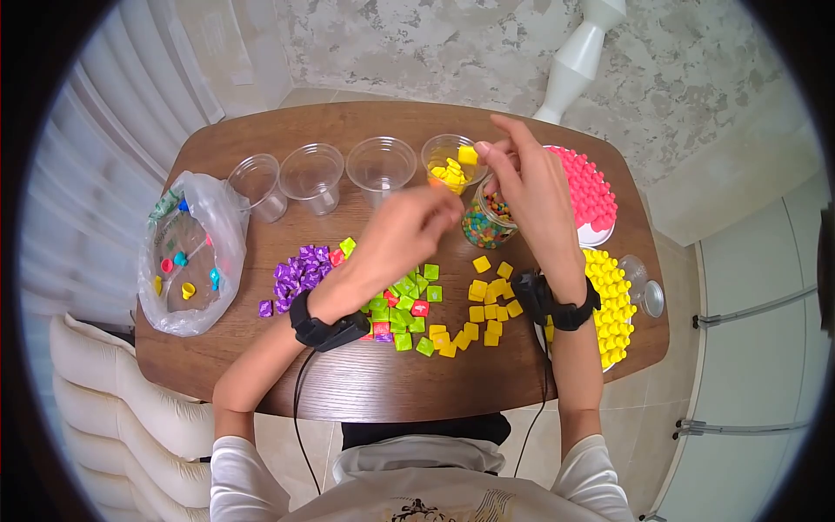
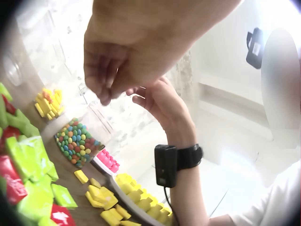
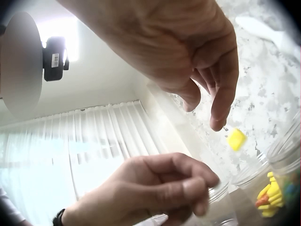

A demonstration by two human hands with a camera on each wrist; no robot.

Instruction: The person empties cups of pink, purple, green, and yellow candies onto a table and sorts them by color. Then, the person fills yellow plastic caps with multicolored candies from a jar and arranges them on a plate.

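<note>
**Yellow candies going into the cup**

I am sorting: my right hand (image 1: 531, 187), fingers loosely apart, is letting a yellow candy (image 1: 468, 155) fall over the yellow-filled cup (image 1: 452, 165) at 12 o'clock on the counter (image 1: 365, 383). My left hand (image 1: 409, 230) is hovering alongside, fingers curled together; its contents are hidden. Next, I judge, another yellow piece (image 1: 487, 300) needs picking.

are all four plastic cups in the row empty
No, the cup nearest the right hand holds yellow candies, while the other three cups look empty.
</note>
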